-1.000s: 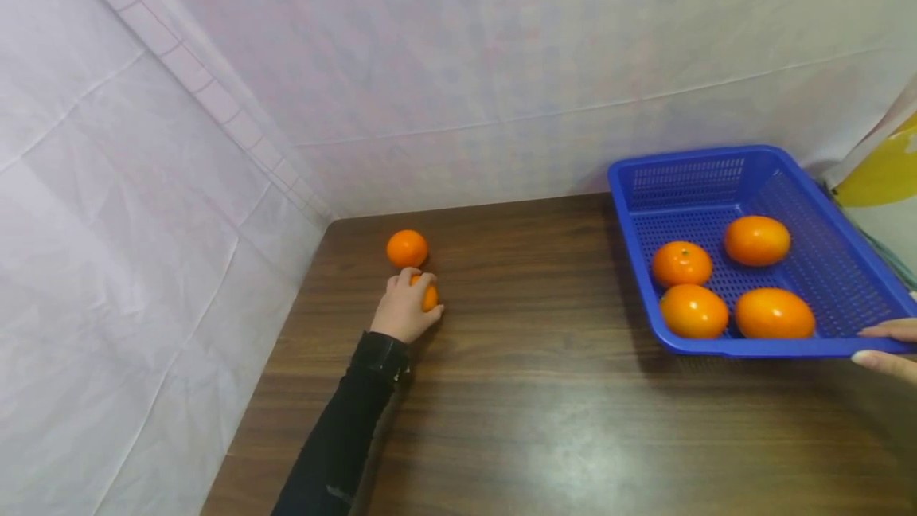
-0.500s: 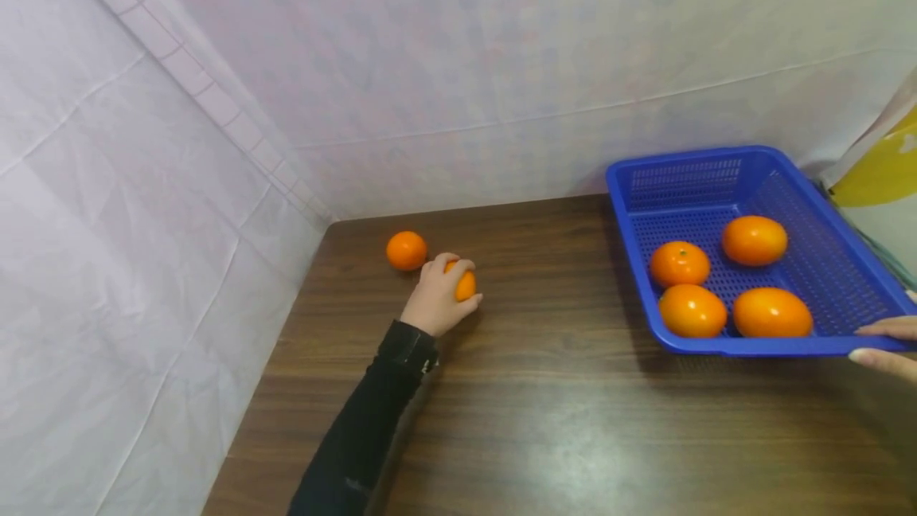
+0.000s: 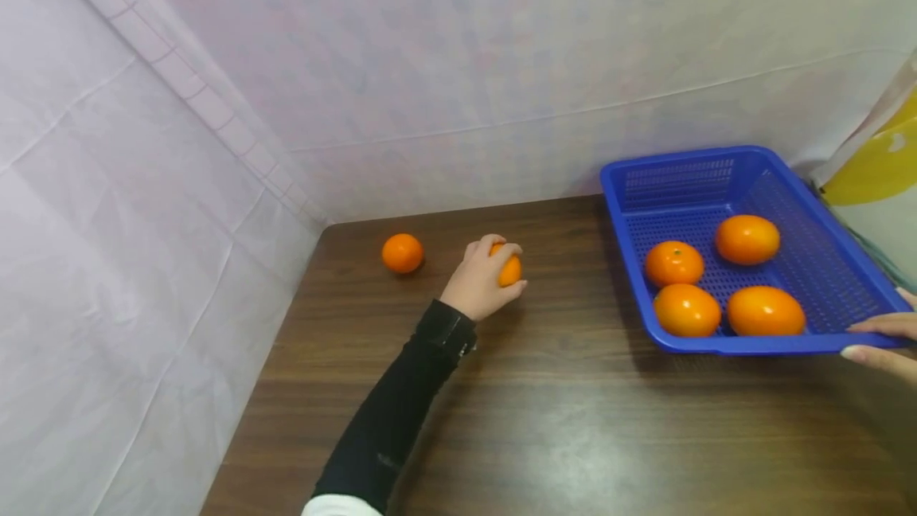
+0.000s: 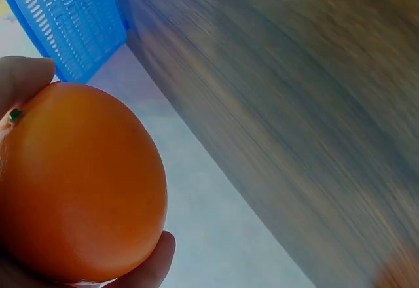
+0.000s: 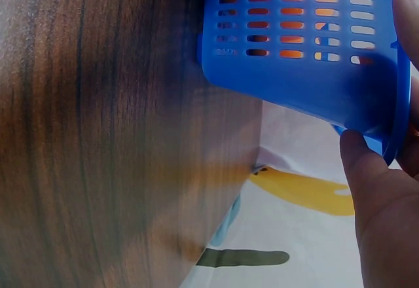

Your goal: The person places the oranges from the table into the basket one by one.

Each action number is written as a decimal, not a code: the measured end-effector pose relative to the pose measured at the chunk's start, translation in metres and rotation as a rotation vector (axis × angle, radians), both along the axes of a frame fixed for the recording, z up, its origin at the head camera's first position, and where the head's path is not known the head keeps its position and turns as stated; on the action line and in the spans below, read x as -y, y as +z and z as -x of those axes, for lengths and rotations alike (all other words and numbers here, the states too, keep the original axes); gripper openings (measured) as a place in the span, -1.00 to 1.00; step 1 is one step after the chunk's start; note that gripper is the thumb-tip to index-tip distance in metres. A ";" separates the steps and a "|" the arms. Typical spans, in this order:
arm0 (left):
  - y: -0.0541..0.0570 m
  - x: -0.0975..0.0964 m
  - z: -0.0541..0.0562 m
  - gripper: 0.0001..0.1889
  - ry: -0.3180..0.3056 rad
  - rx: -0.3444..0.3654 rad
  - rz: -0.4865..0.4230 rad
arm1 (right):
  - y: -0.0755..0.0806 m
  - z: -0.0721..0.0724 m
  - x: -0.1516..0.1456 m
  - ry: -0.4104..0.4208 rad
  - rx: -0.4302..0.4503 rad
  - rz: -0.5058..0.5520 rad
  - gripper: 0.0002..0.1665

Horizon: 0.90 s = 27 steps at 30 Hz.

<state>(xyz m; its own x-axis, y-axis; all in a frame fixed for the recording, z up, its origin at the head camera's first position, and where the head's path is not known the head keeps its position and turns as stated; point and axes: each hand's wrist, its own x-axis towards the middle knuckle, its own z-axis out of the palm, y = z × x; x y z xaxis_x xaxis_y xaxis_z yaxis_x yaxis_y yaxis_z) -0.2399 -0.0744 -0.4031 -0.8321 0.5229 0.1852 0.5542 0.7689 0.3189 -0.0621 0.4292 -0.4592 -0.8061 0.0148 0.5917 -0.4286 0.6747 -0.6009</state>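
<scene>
My left hand (image 3: pixel 478 283) grips an orange (image 4: pixel 85 183) above the left-middle part of the table, fingers over its top and thumb on the near side. In the left wrist view the smooth fruit shows a small green stem nub beside a finger. Another orange (image 3: pixel 403 253) rests on the table to the left of this hand. At the right stands a blue plastic basket (image 3: pixel 759 345) with several oranges inside. Its near right corner is pinched by my right hand (image 3: pixel 888 341), with the thumb (image 5: pixel 360 157) under the rim and fingers over it.
The brown wood-grain table (image 3: pixel 559 420) ends at the back against a pale cloth wall (image 3: pixel 458 86). A white sheet (image 3: pixel 129 301) hangs along the left edge. Beyond the basket, a yellow patch (image 3: pixel 877 166) shows on the cloth at the right.
My left hand has carried its orange to the right, away from the one left on the table and closer to the basket. The right hand keeps its hold on the rim.
</scene>
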 end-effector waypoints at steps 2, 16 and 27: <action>0.001 -0.005 0.001 -0.47 -0.004 -0.001 0.003 | 0.000 0.000 -0.001 -0.001 0.007 -0.011 -0.11; 0.012 -0.044 0.006 -0.46 -0.049 0.009 -0.009 | -0.007 -0.001 -0.005 -0.053 0.047 -0.010 -0.01; 0.026 -0.070 0.009 -0.45 -0.109 -0.011 0.011 | -0.007 -0.001 -0.006 -0.051 0.032 -0.021 -0.13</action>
<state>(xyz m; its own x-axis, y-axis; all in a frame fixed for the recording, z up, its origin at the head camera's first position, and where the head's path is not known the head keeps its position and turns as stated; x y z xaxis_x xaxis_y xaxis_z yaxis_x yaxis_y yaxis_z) -0.2492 -0.0045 -0.3770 -0.7683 0.6122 0.1871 0.6379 0.7075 0.3042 -0.0612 0.4356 -0.4657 -0.8230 0.0445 0.5663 -0.3740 0.7078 -0.5993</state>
